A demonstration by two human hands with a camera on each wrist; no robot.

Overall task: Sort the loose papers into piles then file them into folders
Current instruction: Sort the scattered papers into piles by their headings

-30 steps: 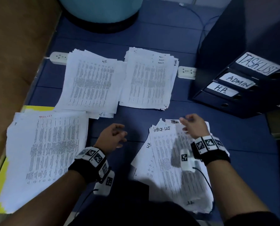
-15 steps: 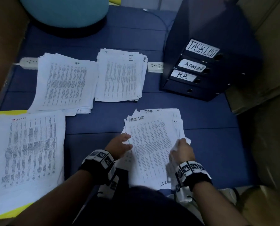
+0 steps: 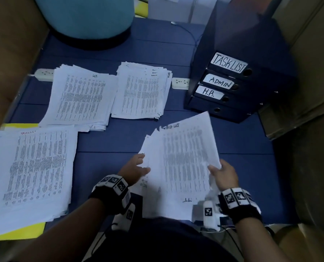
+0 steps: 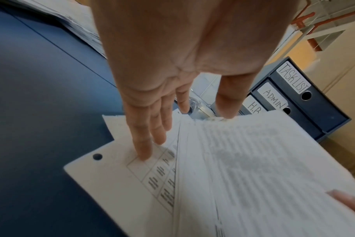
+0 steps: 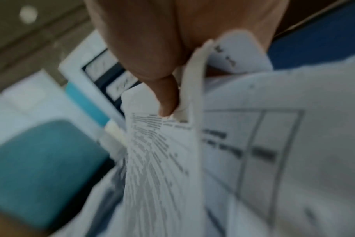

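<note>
1. Head view: the right hand [image 3: 224, 174] is pinching the near right corner of a printed white sheet [image 3: 187, 157] and lifting it off the fanned stack of unsorted white papers [image 3: 151, 186] on the blue surface [image 3: 242, 167]. The left hand [image 3: 136, 169] is lying with straight fingers at the stack's left edge. Three sorted piles are lying farther left: a pile marked in red on a yellow folder [image 3: 15, 231], a pile headed "HF" [image 3: 80, 99], and a third pile [image 3: 141, 91] just beside it. Dark blue box files labelled TASKLIST, ADMIN and H.R. [image 3: 231, 86] are standing at the far right.
2. Left wrist view: the extended fingers [image 4: 144, 141] are pressing a hole-punched lower sheet [image 4: 120, 168] flat, gripping nothing.
3. Right wrist view, blurred: the thumb [image 5: 166, 96] is clamping curled sheet edges [image 5: 192, 89]; several may be caught. Judgement: good practice is holding the stack down, separating a single sheet, reading its heading, then matching it to a pile.
</note>
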